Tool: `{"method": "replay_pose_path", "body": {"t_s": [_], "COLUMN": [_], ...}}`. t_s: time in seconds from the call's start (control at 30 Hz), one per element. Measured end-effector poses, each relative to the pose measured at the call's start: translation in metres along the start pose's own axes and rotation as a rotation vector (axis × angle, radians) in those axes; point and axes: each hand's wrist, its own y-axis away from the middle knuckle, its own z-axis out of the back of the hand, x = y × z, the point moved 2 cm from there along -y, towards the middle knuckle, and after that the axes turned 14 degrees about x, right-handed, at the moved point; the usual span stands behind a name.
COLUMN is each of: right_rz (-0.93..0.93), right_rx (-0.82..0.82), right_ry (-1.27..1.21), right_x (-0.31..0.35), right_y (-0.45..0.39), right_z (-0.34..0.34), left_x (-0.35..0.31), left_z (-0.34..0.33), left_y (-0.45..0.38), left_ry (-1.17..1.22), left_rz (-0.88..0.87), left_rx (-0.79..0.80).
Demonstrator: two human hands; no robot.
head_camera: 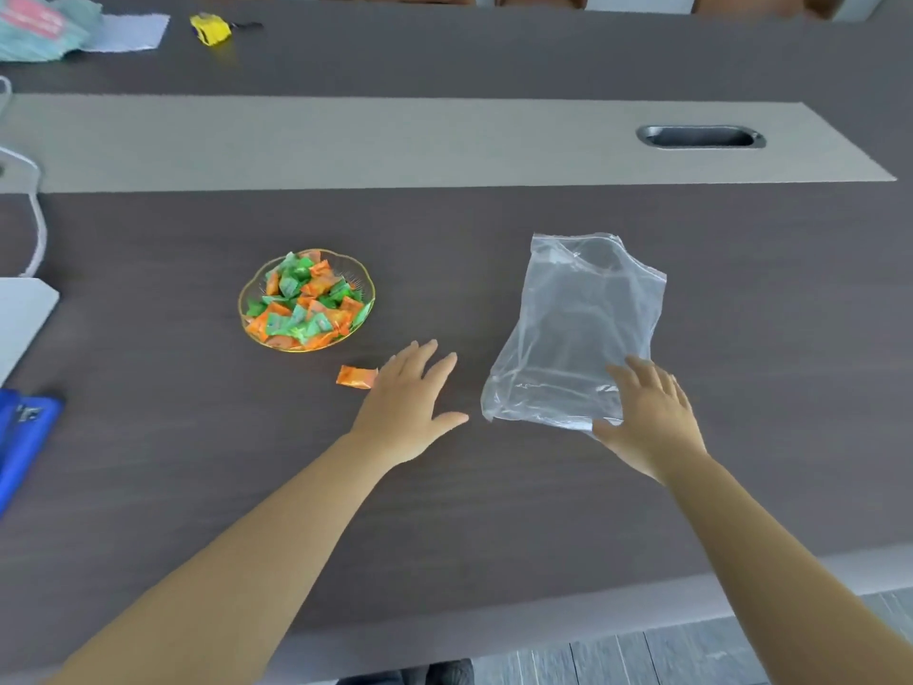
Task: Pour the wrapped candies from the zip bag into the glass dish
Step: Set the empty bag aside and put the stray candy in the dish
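A glass dish [363, 281] with a gold rim sits left of centre on the dark table, heaped with orange and green wrapped candies [306, 301]. One orange candy [355, 376] lies loose on the table just below the dish. My left hand [412, 402] is flat and open, its fingers right beside that loose candy. The clear zip bag [578, 328] lies flat to the right and looks empty. My right hand [652, 420] rests on the bag's near right corner with fingers spread.
A grey strip with an oval cable port [700, 137] crosses the table farther back. A yellow object [210, 28] and papers [44, 27] lie at the far left. A blue item [24, 437] and a white board [22, 318] sit at the left edge.
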Motion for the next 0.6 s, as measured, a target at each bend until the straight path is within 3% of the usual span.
{"method": "replay_pose_path", "body": {"t_s": [0.3,0.43,0.6], "right_rz": [0.259,0.308,0.322], "right_rx": [0.067,0.106,0.12], "right_ry": [0.004,0.036,-0.002], "right_x": [0.112,0.149,0.185], "right_y": [-0.031,-0.048,-0.07], "right_z": [-0.01,-0.015,-0.014], "left_x": [0.088,0.111,0.148], "left_z": [0.01,0.011,0.024], "left_y": [0.023,0.027,0.044], "left_ry": [-0.141,-0.258,-0.162], "left_rz": [0.173,0.073,0.09], "left_rx": [0.036,-0.117,-0.323]}}
